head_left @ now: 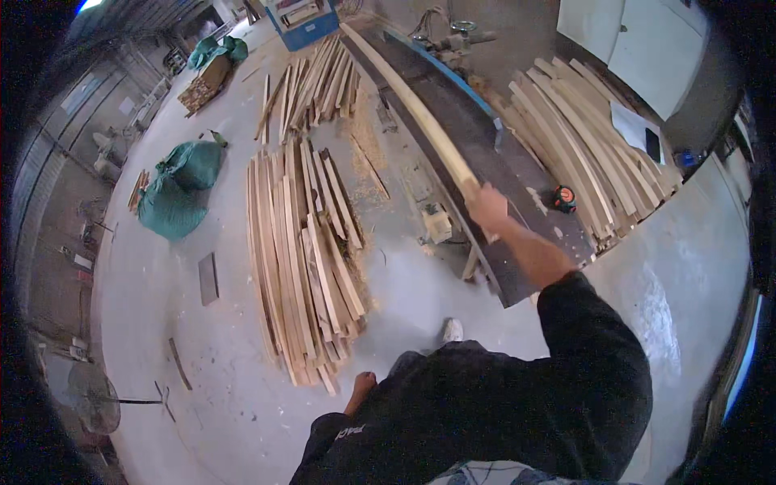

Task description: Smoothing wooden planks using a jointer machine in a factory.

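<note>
A long pale wooden strip [424,121] lies lengthwise along the left side of a dark, flat machine table [525,190]. My right hand [489,210] is closed around the strip's near end, with my arm stretched forward over the table. Low at my left side hangs my left hand [365,381], its fingers curled in and nothing visible in them. It is nearest to the lower end of a big pile of wooden strips [295,259] on the floor. An orange and black tape measure [564,199] rests on the table to the right of my right hand.
A blue fence [453,73] runs along the table. More strips [582,145] are stacked at right, with paper and a phone [651,145] on top. Green sacks [182,190] stand left. A blue machine [303,28] is at the far end; sawdust [368,133] litters the floor.
</note>
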### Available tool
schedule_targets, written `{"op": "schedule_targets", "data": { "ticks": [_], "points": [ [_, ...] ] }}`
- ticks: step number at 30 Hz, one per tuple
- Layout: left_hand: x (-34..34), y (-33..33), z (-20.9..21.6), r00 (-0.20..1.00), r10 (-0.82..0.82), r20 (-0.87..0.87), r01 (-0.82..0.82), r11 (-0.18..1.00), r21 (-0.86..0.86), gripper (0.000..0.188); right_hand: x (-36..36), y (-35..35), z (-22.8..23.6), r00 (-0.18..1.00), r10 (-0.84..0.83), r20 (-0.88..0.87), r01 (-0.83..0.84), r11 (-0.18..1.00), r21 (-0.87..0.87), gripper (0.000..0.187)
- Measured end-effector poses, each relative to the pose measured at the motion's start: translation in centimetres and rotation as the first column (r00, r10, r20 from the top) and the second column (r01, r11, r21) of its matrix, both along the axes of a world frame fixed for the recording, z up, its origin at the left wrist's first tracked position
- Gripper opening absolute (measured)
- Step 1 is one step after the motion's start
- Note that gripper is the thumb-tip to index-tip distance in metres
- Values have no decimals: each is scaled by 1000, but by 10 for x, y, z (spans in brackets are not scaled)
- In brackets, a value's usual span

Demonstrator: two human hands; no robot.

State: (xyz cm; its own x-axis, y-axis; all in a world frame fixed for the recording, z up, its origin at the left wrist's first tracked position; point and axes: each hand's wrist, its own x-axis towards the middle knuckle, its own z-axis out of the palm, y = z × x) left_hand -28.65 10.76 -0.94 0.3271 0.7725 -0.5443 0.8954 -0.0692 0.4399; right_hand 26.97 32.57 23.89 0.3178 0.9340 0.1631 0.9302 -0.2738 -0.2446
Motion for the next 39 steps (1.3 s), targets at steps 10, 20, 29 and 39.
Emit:
{"op": "schedule_targets", "data": {
  "ticks": [10, 20, 29, 39],
  "points": [
    [26, -5, -8, 899, -403, -171, 412, 650, 638, 13, -53, -216, -3, 998, 4, -60, -4, 1000, 0, 50],
    [287, 28, 208, 787, -448, 423, -18, 670, 742, 39, -95, -541, 28, 992, -86, -92, 63, 971, -229, 51],
    [426, -10, 228, 870, -489, 63, 263, 568, 780, 56, -111, -823, 2, 906, -423, 6, 411, 877, -251, 63],
    [447, -276, 234, 845, -526, -94, 463, 632, 621, 63, -97, -1136, -12, 832, -546, -102, 467, 787, -404, 52]
  ]
}}
